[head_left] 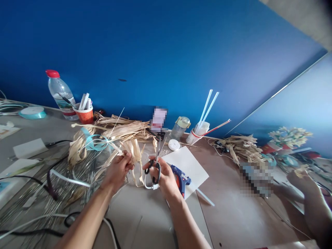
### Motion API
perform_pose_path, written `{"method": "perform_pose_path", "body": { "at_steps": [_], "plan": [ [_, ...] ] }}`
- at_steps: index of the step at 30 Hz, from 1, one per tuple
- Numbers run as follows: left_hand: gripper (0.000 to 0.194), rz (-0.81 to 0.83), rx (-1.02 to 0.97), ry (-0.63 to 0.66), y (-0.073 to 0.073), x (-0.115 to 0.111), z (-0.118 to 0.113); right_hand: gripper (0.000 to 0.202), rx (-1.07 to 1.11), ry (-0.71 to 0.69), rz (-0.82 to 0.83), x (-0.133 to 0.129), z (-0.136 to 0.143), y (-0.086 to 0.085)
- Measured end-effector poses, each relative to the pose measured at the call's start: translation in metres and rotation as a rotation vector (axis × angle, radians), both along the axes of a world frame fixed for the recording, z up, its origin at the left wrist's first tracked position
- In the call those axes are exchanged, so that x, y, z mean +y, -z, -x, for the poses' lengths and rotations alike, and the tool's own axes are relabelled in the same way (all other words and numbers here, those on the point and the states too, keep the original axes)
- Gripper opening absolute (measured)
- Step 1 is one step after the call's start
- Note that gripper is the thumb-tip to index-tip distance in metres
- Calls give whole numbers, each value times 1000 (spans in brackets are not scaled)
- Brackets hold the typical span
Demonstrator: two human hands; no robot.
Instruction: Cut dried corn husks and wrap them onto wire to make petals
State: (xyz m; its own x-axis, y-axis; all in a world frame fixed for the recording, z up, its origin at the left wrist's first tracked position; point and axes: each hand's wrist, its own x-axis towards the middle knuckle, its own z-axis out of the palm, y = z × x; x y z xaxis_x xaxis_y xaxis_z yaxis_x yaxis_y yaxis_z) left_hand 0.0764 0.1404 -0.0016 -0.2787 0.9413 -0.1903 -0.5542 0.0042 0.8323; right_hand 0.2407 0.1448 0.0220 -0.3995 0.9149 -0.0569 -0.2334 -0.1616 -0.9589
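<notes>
My left hand [120, 171] pinches a pale dried husk piece [134, 151], which stands up and hangs down beside the fingers; a thin wire rises up from near this hand. My right hand [164, 174] is wrapped round black-handled scissors [155, 170], their blades pointing up and apart from the husk. Just right of it, a blue glue gun [183, 180] lies on a white sheet [194, 166]. Behind both hands lies a pile of dried husks [129, 129], with a light blue ribbon [92, 141] at its left.
Many thin wires [86, 173] and cables cover the left side. Along the wall stand a bottle [61, 91], a red cup [85, 114], a glass jar [180, 128] and a cup [194, 137] with glue sticks. At the right, another person's hand [302, 181] is near more husks [242, 147].
</notes>
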Motion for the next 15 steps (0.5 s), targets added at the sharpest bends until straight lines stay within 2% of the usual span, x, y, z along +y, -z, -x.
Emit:
{"method": "perform_pose_path", "body": {
  "at_steps": [3, 6, 9, 15],
  "plan": [
    [35, 53, 15, 13, 3, -1, -2, 46, -1, 152, 95, 4, 10, 8],
    [33, 48, 34, 117, 4, -2, -4, 43, 21, 238, 112, 6, 11, 11],
    [31, 19, 28, 166, 4, -3, -5, 37, 61, 222, 88, 6, 7, 12],
    [32, 34, -52, 138, 4, -2, -4, 33, 199, 178, 78, 7, 3, 9]
  ]
}}
